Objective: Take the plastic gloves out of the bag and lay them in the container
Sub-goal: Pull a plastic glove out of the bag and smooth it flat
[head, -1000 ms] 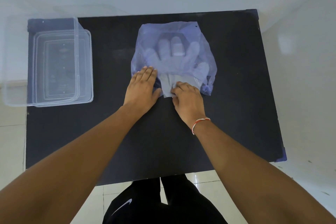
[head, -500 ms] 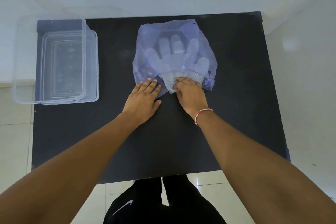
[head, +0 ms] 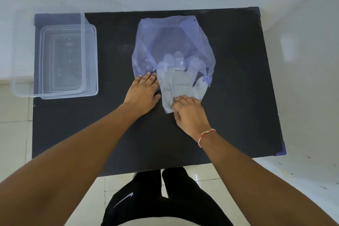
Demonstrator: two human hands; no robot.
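Note:
A thin bluish plastic bag [head: 170, 42] lies flat on the black table [head: 238, 97], its mouth toward me. A stack of clear plastic gloves [head: 180, 82] sticks halfway out of the mouth, fingertips still inside. My right hand [head: 189, 113] pinches the cuff end of the gloves near the table's middle. My left hand [head: 145, 91] lies flat, fingers together, pressing the bag's near left edge onto the table. The clear rectangular container [head: 55, 55] stands at the table's far left, apart from both hands.
The container overhangs the table's left edge. A white wall runs behind the table and tiled floor lies in front. My legs in black trousers [head: 156, 198] stand at the near edge.
My right hand has drawn the gloves toward me, so their cuffs and palms now lie outside the bag. My left hand stayed on the bag's edge.

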